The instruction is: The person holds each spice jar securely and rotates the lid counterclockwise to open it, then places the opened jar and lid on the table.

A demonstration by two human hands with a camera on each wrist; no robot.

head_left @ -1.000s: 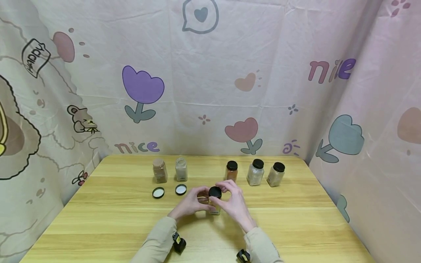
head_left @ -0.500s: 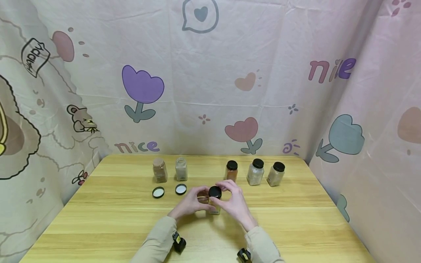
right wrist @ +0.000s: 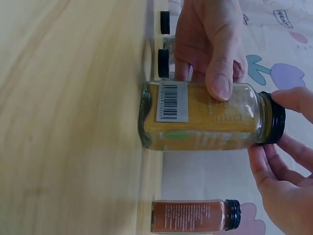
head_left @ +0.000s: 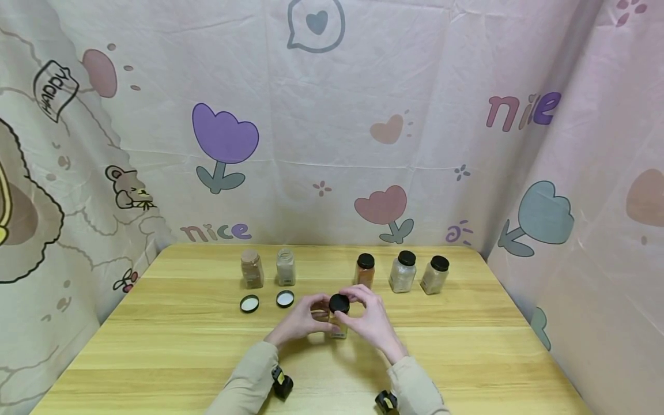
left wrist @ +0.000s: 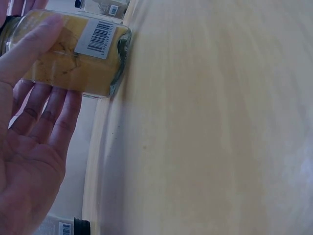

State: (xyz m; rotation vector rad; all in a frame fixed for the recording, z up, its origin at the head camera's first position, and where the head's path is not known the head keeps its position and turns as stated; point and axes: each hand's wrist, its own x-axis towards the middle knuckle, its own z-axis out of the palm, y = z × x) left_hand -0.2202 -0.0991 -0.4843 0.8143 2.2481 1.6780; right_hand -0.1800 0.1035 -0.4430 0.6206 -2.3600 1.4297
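A square glass spice jar of yellow powder (right wrist: pixel 205 132) stands upright on the wooden table, between both hands in the head view. My left hand (head_left: pixel 301 320) grips its body from the left, thumb on the near side and fingers behind. With thumb and fingertips, my right hand (head_left: pixel 373 323) pinches the black screw lid (head_left: pixel 339 303), which sits on the jar's neck. A barcode label (left wrist: pixel 96 38) shows low on the glass in the left wrist view. Behind the hands stands a capped jar of orange-red powder (head_left: pixel 365 272).
Two uncapped jars, one brownish (head_left: pixel 252 273) and one pale grey (head_left: pixel 286 270), stand at the back left. Their black lids (head_left: pixel 249 304) lie upturned in front. At the back right are two more capped jars (head_left: pixel 403 276), before a printed curtain (head_left: pixel 321 144).
My right wrist and thumb have shifted very slightly to the right at the lid. The left hand and the jar keep their place.
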